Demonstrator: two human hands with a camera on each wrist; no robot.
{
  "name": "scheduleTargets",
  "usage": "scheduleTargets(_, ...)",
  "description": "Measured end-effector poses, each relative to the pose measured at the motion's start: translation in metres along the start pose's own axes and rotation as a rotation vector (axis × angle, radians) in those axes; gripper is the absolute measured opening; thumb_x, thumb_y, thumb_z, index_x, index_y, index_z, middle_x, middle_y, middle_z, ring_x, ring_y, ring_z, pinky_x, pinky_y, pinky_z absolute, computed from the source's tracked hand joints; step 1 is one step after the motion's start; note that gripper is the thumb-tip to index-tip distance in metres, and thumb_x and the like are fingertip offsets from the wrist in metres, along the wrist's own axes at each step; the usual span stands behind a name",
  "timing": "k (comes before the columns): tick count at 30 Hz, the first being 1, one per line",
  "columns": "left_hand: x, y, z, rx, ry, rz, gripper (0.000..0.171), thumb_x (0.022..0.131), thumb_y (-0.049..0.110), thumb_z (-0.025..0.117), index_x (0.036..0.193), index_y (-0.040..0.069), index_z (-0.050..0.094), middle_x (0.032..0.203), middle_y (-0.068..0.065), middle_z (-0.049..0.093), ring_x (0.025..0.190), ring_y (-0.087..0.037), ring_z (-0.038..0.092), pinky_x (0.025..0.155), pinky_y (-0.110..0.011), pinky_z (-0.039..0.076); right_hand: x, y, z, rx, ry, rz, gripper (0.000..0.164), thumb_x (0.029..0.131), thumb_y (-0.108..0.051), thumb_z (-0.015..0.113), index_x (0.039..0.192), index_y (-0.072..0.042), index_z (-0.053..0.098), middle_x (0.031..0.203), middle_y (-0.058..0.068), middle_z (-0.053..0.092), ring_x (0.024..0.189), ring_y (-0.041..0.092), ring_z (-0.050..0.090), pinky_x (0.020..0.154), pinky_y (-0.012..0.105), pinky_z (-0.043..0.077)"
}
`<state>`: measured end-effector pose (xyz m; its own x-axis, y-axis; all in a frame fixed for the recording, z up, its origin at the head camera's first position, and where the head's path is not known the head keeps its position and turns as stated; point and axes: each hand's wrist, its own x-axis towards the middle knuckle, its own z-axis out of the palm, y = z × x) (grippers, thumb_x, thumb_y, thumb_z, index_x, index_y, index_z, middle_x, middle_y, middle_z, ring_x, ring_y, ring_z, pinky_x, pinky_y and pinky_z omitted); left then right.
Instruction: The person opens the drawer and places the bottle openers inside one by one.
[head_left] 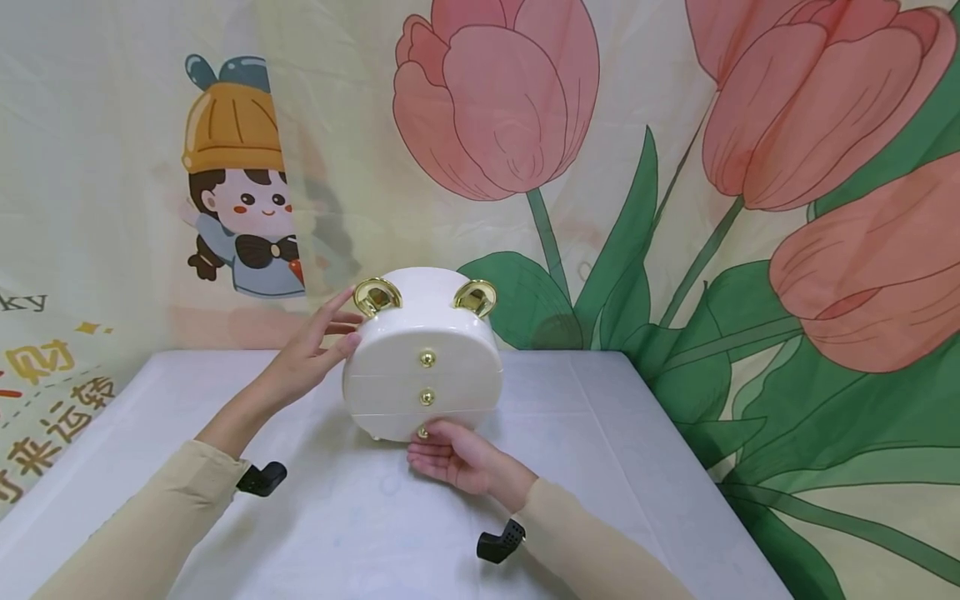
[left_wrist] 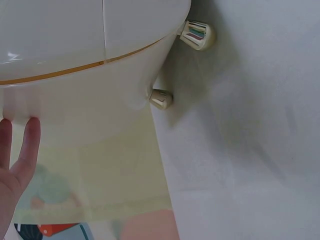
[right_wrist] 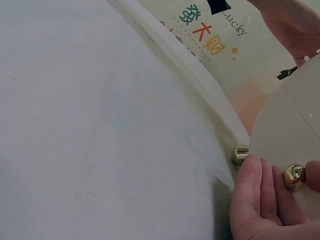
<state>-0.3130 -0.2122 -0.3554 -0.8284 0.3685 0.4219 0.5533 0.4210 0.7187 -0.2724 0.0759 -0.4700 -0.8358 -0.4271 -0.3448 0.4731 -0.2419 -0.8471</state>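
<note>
A white rounded jewelry box (head_left: 386, 358) stands upright on the table in the head view, with two gold ears on top and three gold knobs down its front. My left hand (head_left: 311, 354) rests its extended fingertips against the box's left side, just below the left gold ear (head_left: 377, 297). Low at the front, my right hand (head_left: 461, 458) pinches the bottom gold knob (right_wrist: 294, 177) between thumb and fingers, palm turned up. Seams between the drawers look closed in the head view. Short gold feet (left_wrist: 161, 99) hold the box up in the left wrist view.
A white cloth covers the table (head_left: 360, 517). Behind it hangs a printed backdrop (head_left: 337, 167) with large tulips and a cartoon figure. Black wrist mounts (head_left: 262, 479) sit at both beige sleeves.
</note>
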Motion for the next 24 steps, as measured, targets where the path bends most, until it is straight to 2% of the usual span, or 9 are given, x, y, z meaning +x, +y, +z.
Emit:
scheduleTargets(7,0.0,0.001,0.001,-0.002,0.003,0.007,0.076,0.112,0.024,0.057,0.171,0.039,0.012,0.15,-0.023,0.051,0.139,-0.045,0.049,0.103,-0.073,0.048,-0.001,0.0,-0.002,-0.026,-0.01,-0.01,0.038,0.105,-0.021,0.061,0.128,0.009,0.066,0.131,0.028,0.069,0.121,0.036,0.071,0.106,0.044,0.055)
scheduleTargets(11,0.0,0.004,0.0,0.005,-0.002,0.0,0.076,0.111,0.025,0.057,0.171,0.04,0.012,0.15,-0.022,0.051,0.139,-0.045,0.05,0.104,-0.073,0.047,-0.006,-0.003,-0.003,-0.088,-0.025,-0.002,0.038,0.105,-0.024,0.063,0.129,0.006,0.067,0.129,0.027,0.07,0.118,0.035,0.072,0.103,0.044,0.058)
scheduleTargets(15,0.0,0.007,-0.003,0.009,-0.01,-0.024,0.076,0.111,0.028,0.058,0.17,0.043,0.011,0.151,-0.021,0.051,0.141,-0.045,0.049,0.106,-0.073,0.045,-0.021,-0.01,-0.005,-0.242,-0.065,0.005,0.044,0.106,-0.025,0.064,0.136,0.007,0.063,0.126,0.025,0.072,0.113,0.033,0.074,0.1,0.043,0.06)
scheduleTargets(19,-0.005,0.007,-0.007,0.037,-0.019,-0.057,0.077,0.111,0.033,0.058,0.169,0.047,0.01,0.154,-0.02,0.048,0.142,-0.045,0.047,0.108,-0.071,0.045,-0.041,-0.022,-0.012,-0.389,-0.088,-0.024,0.048,0.107,-0.024,0.063,0.141,0.01,0.06,0.128,0.026,0.071,0.114,0.035,0.074,0.099,0.042,0.06)
scheduleTargets(24,-0.022,0.005,-0.016,0.158,0.002,-0.055,0.078,0.11,0.035,0.06,0.17,0.044,0.012,0.158,-0.021,0.047,0.141,-0.047,0.048,0.108,-0.07,0.046,-0.066,-0.047,-0.035,-0.575,-0.039,-0.105,0.052,0.107,-0.027,0.062,0.146,0.009,0.057,0.134,0.023,0.069,0.118,0.034,0.072,0.101,0.044,0.059)
